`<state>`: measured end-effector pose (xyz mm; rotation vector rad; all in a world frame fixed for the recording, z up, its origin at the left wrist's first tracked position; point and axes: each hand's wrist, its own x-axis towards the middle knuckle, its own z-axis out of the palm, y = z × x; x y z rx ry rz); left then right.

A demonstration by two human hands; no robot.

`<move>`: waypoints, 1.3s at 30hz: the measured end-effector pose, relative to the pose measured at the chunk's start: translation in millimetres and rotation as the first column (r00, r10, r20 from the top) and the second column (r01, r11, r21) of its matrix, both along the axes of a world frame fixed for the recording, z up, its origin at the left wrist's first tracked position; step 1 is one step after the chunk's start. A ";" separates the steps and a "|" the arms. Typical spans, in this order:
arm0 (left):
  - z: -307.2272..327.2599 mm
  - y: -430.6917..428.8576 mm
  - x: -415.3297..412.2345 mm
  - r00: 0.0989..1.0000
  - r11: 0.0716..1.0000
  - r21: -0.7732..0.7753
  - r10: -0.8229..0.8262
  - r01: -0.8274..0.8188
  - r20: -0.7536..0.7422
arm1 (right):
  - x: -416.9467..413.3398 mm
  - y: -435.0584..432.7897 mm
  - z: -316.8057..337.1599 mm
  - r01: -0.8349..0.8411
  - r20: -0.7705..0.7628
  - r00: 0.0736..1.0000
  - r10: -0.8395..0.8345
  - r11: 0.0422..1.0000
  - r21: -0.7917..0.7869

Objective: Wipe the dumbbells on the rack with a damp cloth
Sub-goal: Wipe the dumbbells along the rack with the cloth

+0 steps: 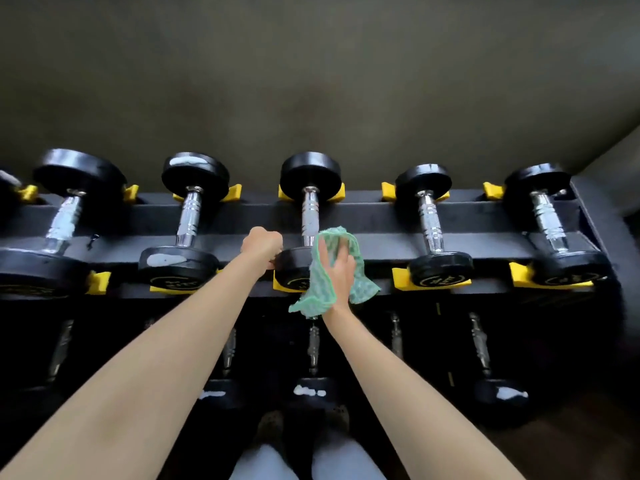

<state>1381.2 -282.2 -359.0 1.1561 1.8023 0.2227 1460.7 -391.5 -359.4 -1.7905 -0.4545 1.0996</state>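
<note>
Head view, top tier of rack, item by item.

- Centre dumbbell: lies front to back in its yellow cradles, chrome handle bare, near head partly covered.
- Cloth: green, draped over the near head's right side, loose ends hanging below the tier.
- Right hand: fingers fairly straight and spread, pressing the cloth flat against the head rather than clutching it.
- Left hand: fingers curled tight at the head's left rim, apparently steadying the weight (exact purchase is hidden behind the fist).
- Neighbouring dumbbell: pale smears on both heads; similar marks show on the lower-tier dumbbells.

Handling note, as judgement: the step is wiping the near head. Best done with firm palm pressure, working round the rim, then the face, while the left hand stops the dumbbell rolling in the cradles. Gather the dangling ends so they do not snag. Handle and far head appear to follow, then the smeared neighbours.
</note>
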 end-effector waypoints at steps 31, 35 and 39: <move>20.0 33.0 26.1 1.000 0.998 -0.068 -0.006 0.004 -0.029 | 109.1 84.6 -24.5 0.369 -0.894 0.358 -0.270 0.920 -0.130; 14.7 42.1 30.6 1.000 0.997 -0.082 -0.015 0.015 -0.002 | 99.6 101.9 -20.7 0.161 -0.848 0.472 -0.242 0.969 -0.187; 10.3 45.4 30.8 1.000 0.995 -0.102 -0.017 0.018 0.008 | 91.9 118.9 -13.5 -0.030 -0.835 0.536 -0.127 0.985 -0.170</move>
